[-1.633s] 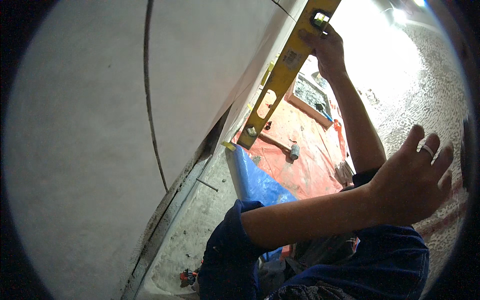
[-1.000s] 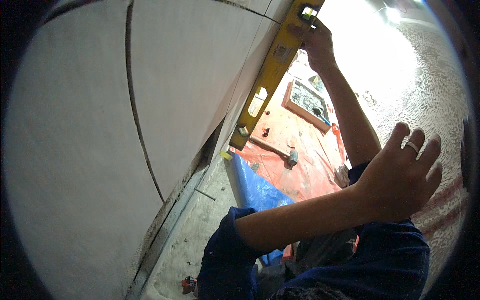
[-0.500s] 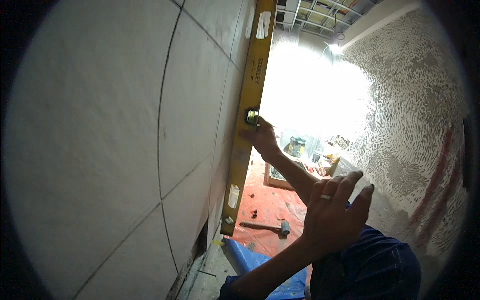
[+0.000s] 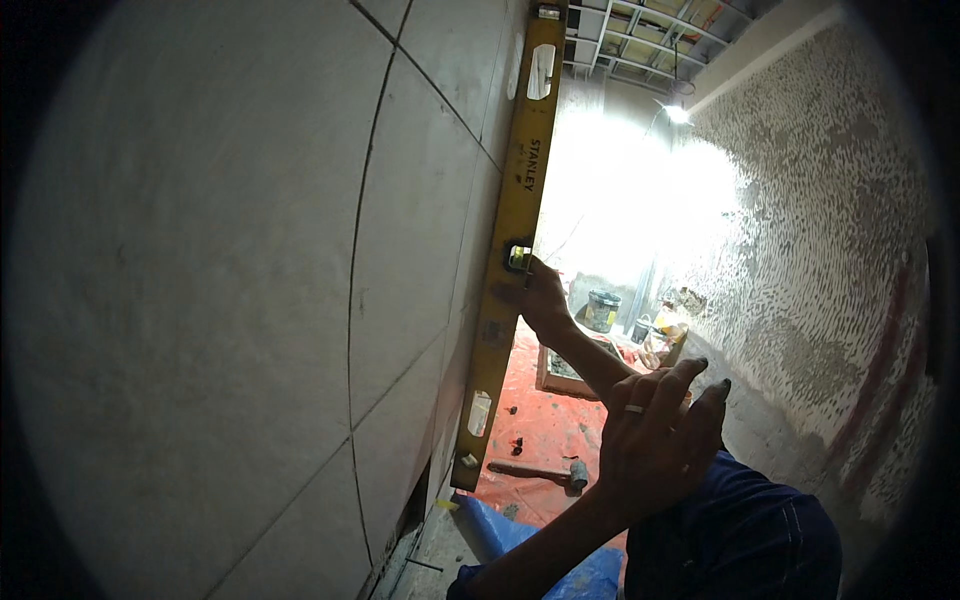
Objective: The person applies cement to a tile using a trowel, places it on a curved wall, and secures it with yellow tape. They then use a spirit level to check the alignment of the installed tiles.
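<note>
A long yellow spirit level (image 4: 505, 330) stands nearly upright with its flat side along the grey tiled wall (image 4: 220, 280). My right hand (image 4: 546, 302) grips its outer edge beside the middle vial; its fingertips are partly hidden by the level. Nearer to me, my left hand (image 4: 655, 440) hangs in the air in front of my right forearm. It holds nothing, and its fingers are apart and partly bent, with a ring on one finger.
Red sheeting (image 4: 560, 425) covers the floor, with a mallet (image 4: 540, 472) and a box of grey material (image 4: 570, 370) on it. A bucket (image 4: 602, 312) stands farther back. Blue sheeting (image 4: 540, 540) lies near the tiled wall's base. At right is a rough, ridged wall (image 4: 800, 220).
The whole view has shifted a little, so the wall and level appear lower and farther right. My right hand keeps its grip on the level. My left hand stays raised, its fingers slightly lower.
</note>
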The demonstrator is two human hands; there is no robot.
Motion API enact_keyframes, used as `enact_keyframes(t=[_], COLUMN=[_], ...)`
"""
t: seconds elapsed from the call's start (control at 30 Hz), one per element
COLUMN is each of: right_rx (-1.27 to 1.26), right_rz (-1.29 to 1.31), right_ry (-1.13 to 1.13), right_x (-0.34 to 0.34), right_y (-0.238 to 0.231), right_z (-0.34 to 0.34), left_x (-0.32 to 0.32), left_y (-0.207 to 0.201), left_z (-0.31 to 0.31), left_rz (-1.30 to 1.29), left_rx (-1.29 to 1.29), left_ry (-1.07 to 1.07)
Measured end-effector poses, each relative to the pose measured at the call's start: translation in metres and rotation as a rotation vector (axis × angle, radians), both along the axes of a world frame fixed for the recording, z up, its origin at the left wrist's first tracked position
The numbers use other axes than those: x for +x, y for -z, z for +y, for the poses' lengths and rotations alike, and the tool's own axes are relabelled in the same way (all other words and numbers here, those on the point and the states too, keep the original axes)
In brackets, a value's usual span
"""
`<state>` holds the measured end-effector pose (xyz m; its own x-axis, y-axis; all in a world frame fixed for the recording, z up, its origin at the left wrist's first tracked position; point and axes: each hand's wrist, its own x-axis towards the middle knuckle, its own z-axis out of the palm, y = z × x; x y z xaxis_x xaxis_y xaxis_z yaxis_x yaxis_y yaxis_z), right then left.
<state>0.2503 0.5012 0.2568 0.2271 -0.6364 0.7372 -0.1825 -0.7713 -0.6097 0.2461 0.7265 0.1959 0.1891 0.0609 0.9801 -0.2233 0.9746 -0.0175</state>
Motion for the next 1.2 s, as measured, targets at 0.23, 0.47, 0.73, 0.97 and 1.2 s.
enact_keyframes(t=[0.23,0.47,0.73,0.97,1.2], right_rx=[-0.013,0.019,-0.003,-0.021,-0.067], right_rz=[0.024,-0.029,-0.040,-0.022,0.048], right_ry=[-0.015,-0.081,-0.090,-0.071,0.028], right_x=[-0.001,-0.001,-0.002,-0.003,-0.004], right_y=[0.000,0.003,0.005,0.006,0.003], right_z=[0.000,-0.006,-0.012,-0.014,-0.016], left_x=[0.001,0.004,0.004,0.004,-0.003], left_y=[0.000,0.001,0.000,-0.001,-0.003], left_z=[-0.004,-0.003,-0.003,0.001,0.003], left_rz=[0.012,0.011,0.004,0.025,0.022], left_rx=[-0.011,-0.014,-0.005,-0.020,-0.017], left_ry=[0.029,0.040,0.046,0.024,0.046])
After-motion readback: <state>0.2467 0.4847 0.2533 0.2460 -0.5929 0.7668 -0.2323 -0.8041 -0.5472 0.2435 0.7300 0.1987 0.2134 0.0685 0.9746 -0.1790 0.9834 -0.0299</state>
